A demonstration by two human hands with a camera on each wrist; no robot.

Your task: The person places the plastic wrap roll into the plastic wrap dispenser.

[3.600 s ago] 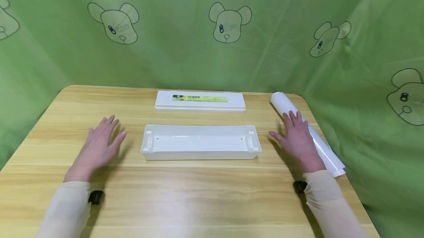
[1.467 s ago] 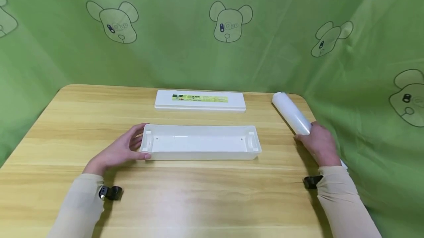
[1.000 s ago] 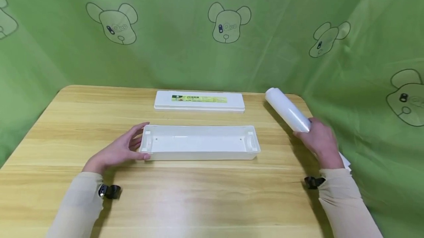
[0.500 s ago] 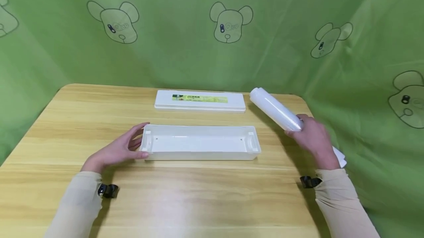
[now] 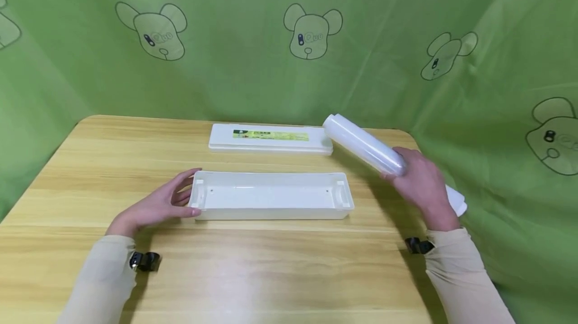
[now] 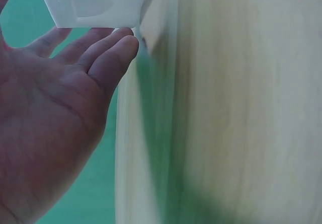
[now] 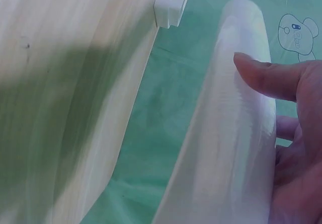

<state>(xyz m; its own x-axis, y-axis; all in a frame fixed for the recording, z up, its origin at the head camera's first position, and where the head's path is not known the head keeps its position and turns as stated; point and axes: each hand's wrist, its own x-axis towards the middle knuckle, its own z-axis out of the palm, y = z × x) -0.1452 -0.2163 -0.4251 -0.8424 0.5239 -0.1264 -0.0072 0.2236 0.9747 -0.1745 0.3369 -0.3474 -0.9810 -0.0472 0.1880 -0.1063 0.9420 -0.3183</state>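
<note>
My right hand (image 5: 420, 181) grips a thick white roll of cling film (image 5: 366, 144) near its middle and holds it above the table, slanted with its far end toward the back left. In the right wrist view the thumb lies along the roll (image 7: 234, 108), with the fingers round its other side. At the left end of a long, open, white plastic box (image 5: 271, 212), my left hand (image 5: 155, 203) holds on, thumb at the front wall and fingers at the back corner. The left wrist view shows its fingertips by the lower edge of the box (image 6: 95, 5).
A white lid (image 5: 266, 146) with a yellow-green label lies behind the box, near the back edge of the wooden table (image 5: 271, 274). The roll's far end overlaps the lid's right end in the head view. A green curtain (image 5: 244, 83) hangs behind and beside the table.
My right hand has taken hold of the roll, lifted it and swung its far end left toward the lid. The left hand has come to the box's left end and stayed there.
</note>
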